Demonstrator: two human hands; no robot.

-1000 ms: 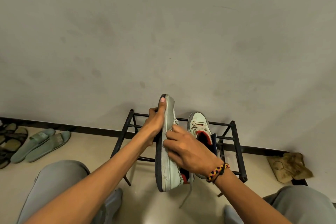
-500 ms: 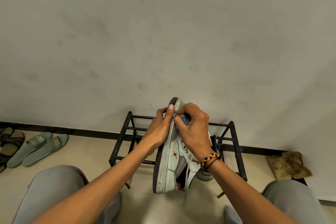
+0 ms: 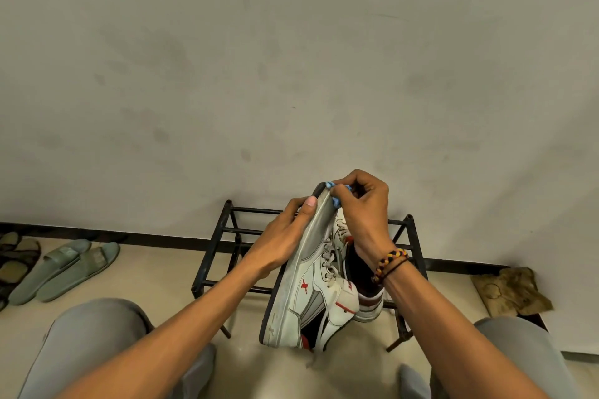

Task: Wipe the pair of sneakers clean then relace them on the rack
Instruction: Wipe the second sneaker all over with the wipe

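In front of the black metal rack [image 3: 227, 230] we hold one white sneaker [image 3: 311, 288] up on its side, toe pointing away toward the wall, heel low near our knees. Our left hand [image 3: 285, 236] grips it from the sole side, thumb lying along the rubber edge near the toe. Our right hand [image 3: 363, 207] pinches a small blue cloth [image 3: 337, 201] and presses it against the toe rim of that shoe. The laces [image 3: 327, 259] sit loosely threaded through the eyelets. The second sneaker [image 3: 369, 304] rests on the rack just behind, mostly hidden by our right wrist with its braided bracelet [image 3: 390, 264]. Green slides [image 3: 64, 269] lie on the floor at far left, and a crumpled brown bag [image 3: 512, 290] at right.
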